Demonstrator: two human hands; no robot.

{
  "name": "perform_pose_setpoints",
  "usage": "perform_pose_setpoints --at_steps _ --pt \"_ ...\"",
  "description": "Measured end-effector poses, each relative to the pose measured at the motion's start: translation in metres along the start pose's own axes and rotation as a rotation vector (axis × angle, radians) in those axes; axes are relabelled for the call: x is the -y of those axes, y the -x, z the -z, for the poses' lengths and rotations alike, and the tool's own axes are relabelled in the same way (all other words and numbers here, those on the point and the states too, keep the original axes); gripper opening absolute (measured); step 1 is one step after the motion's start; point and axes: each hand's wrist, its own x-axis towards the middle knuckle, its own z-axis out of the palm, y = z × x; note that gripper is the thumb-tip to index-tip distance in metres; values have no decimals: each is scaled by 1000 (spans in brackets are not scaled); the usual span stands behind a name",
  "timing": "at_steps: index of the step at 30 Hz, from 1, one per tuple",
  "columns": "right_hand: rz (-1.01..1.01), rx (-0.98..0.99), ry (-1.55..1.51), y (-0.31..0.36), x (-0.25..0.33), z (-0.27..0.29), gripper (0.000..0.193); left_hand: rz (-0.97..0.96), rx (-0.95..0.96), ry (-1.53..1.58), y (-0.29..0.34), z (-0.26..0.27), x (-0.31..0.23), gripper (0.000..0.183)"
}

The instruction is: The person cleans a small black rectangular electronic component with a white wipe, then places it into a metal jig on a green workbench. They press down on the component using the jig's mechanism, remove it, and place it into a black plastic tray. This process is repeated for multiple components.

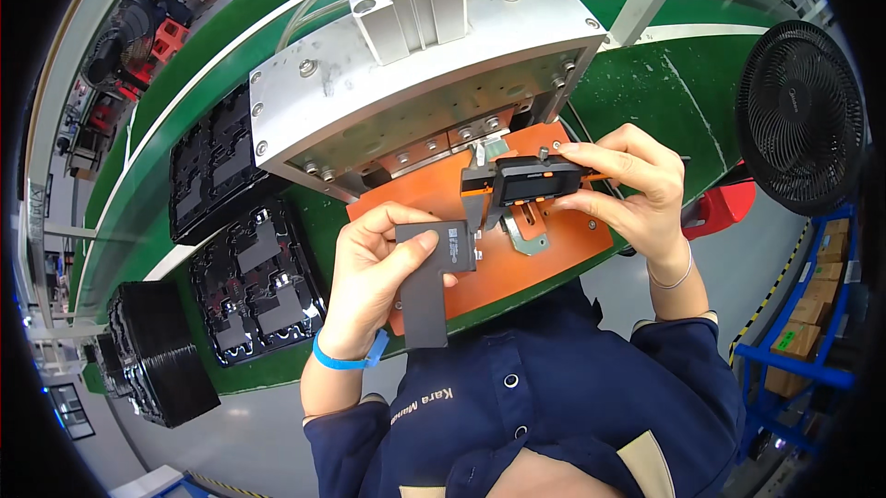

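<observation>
Tilting the black digital caliper (537,186) gripped by the right hand (639,186) could scratch the flat dark-grey L-shaped piece (423,302) the left hand (369,263) pinches over the orange plate's (506,278) front edge.

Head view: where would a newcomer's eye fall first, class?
Likely the bulky silver machine at top middle, above an orange plate. Near centre, the left hand holds a flat dark piece, the right hand a black caliper. A black fan stands at upper right.

Caliper display (524,188) too small, unreadable
</observation>
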Motion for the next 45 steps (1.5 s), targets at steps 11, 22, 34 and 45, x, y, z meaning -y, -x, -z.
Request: perform_pose_setpoints --at_steps 11,22,34,45 --pt "21 -32 14 2 0 -4 49 -26 -1 -1 -1 1 0 9" --pt "60 -52 52 2 -1 -8 48 -33 -9 24 -1 4 4 9" --pt "67 -46 5 6 2 -5 49 -35 -9 45 -1 5 3 10" --pt "52 -32 -10 6 3 -9 48 -32 -19 55 -1 3 1 10"
